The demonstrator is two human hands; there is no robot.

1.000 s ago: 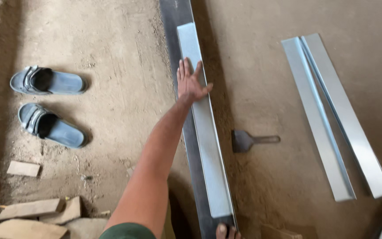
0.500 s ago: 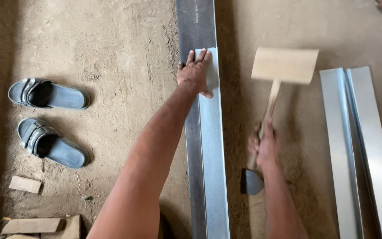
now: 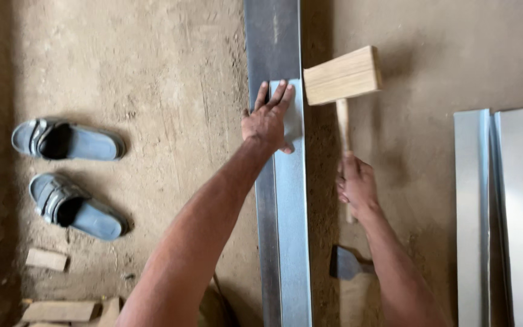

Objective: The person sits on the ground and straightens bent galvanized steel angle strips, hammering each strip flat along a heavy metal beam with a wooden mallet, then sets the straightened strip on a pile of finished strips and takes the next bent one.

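The wooden mallet (image 3: 341, 75) had swung closer to the long sheet-metal strip (image 3: 290, 242) than half a second earlier, its block head now just beside the strip's right edge, while the left hand had stayed pressed on the metal. Nearest the camera, a dark scraper blade (image 3: 345, 264) lay on the dirt floor (image 3: 171, 72), partly hidden behind the right forearm. Above it, the right hand (image 3: 355, 186) was wrapped tight around the mallet's handle, the head raised away from the body. Beside it, the left hand (image 3: 269, 121) lay flat with fingers spread near the far end of the bright strip, which rested on a darker steel bar (image 3: 270, 36) running up the floor. Good work here would seem to need the holding hand kept firm and its fingers well clear of the strike, with blows landing squarely along the edge. Two blue sandals (image 3: 68, 140) sat well apart to the left, folded metal pieces (image 3: 496, 206) to the right.
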